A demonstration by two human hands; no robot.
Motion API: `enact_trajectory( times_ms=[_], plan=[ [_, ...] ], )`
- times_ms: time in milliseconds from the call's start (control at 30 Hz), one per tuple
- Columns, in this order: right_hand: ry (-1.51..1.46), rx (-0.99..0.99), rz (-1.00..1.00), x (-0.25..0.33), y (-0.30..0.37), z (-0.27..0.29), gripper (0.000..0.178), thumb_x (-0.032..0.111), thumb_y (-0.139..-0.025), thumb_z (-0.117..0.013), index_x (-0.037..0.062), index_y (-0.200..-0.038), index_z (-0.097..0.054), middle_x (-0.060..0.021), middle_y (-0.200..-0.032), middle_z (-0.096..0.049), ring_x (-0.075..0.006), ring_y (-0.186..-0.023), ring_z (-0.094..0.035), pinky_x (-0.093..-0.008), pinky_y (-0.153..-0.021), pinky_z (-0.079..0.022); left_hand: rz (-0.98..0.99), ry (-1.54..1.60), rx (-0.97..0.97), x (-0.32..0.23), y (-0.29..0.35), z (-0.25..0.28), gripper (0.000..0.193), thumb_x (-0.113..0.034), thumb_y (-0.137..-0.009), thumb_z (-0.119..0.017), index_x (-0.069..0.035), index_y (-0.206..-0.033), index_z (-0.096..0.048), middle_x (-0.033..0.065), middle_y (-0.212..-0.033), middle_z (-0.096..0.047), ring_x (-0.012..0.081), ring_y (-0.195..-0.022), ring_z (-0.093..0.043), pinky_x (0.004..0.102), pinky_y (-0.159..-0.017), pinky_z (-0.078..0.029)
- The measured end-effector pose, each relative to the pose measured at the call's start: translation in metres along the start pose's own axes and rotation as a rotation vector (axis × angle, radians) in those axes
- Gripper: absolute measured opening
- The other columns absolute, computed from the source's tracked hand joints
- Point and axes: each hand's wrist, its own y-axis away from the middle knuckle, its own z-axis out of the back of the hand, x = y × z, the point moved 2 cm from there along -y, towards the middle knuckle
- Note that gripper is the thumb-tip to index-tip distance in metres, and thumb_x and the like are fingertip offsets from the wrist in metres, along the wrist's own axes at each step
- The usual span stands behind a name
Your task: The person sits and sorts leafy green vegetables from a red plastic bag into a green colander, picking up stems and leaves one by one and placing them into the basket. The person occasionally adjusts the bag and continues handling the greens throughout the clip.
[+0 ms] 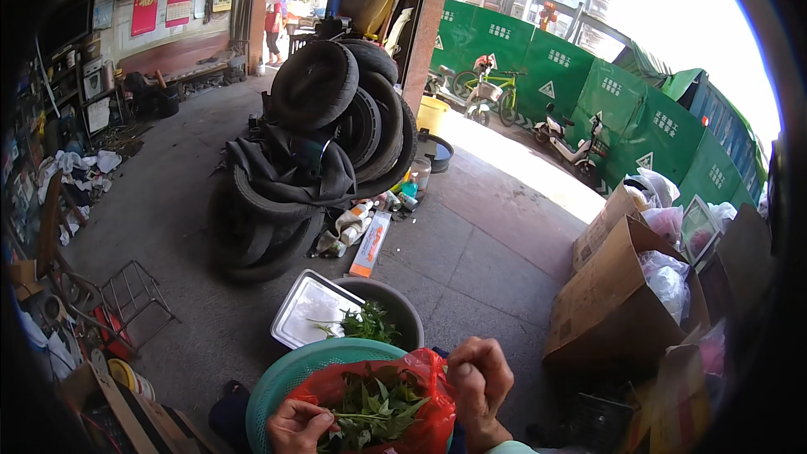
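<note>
Basket (landmark): teal mesh basket (265,376), close in front of the person; all places were taken from it.
Leaves, location: a loose heap of green leaves (378,403) lay within the basket, inside an opened red plastic bag (439,408) that lined it.
Left hand: the left hand (296,427) was over the basket's near left part, thumb and finger pinched on a leafy stem (357,416).
Right hand: the right hand (481,382) was at the basket's right side, beside the bag's edge, fingers curled closed; nothing showed in it, and contact with the bag could not be told.
Basin: a grey basin (413,319) sat just beyond the basket, with more greens (367,322) in it; a white tray (309,309) lay to its left.
Stem, handling: judged very light and fairly flexible; leaves soft, easily bruised or torn.
Stem, hold point: bare stalk judged best, by a light fingertip pinch, clear of the blades.
Bag, handling: film judged thin, slippery and limp; a gathered fold seemed the surer hold.
</note>
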Motion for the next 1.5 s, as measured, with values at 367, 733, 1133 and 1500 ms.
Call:
enact_trajectory(
  times_ms=[367, 733, 1133, 1500],
  plan=[
    [0.587, 0.815, 0.515, -0.009, 0.046, -0.049, 0.038, 0.020, -0.079, -0.070, -0.0019, -0.109, -0.064, -0.0090, -0.079, -0.055, -0.0220, -0.063, -0.058, -0.0337, -0.053, -0.048, -0.235, -0.298, -0.024, -0.008, 0.016, -0.009, 0.008, -0.002, -0.086, -0.069, 0.001, -0.093, -0.068, 0.0037, -0.080, -0.069, 0.0071, -0.069, -0.061, 0.0234, -0.062, -0.050],
    [0.569, 0.949, 0.568, -0.032, 0.051, -0.051, 0.033, 0.018, -0.077, -0.069, -0.0017, -0.103, -0.063, -0.0101, -0.087, -0.057, -0.0239, -0.068, -0.061, -0.0355, -0.053, -0.048, -0.660, -0.665, -0.009, -0.044, 0.028, -0.017, 0.012, -0.001, -0.081, -0.071, -0.001, -0.093, -0.070, 0.0150, -0.084, -0.070, 0.0307, -0.075, -0.066, 0.0380, -0.074, -0.050],
    [0.364, 0.765, 0.442, -0.015, 0.037, -0.053, 0.029, 0.010, -0.071, -0.077, 0.0029, -0.098, -0.067, -0.0080, -0.074, -0.058, -0.0246, -0.062, -0.057, -0.0367, -0.053, -0.043, -0.291, -0.362, 0.008, -0.038, 0.023, -0.016, 0.009, -0.007, -0.088, -0.066, 0.001, -0.089, -0.069, 0.0072, -0.077, -0.067, 0.0165, -0.069, -0.062, 0.0299, -0.068, -0.048],
    [0.378, 0.470, 0.401, -0.007, 0.012, -0.051, 0.015, -0.001, -0.070, -0.062, 0.0001, -0.085, -0.066, -0.0109, -0.074, -0.060, -0.0221, -0.059, -0.056, -0.0327, -0.053, -0.044, -0.043, 0.207, -0.093, -0.024, 0.011, 0.007, 0.018, -0.014, -0.095, -0.060, 0.000, -0.091, -0.069, 0.0082, -0.084, -0.071, 0.0126, -0.069, -0.065, 0.0257, -0.068, -0.051]
  ],
)
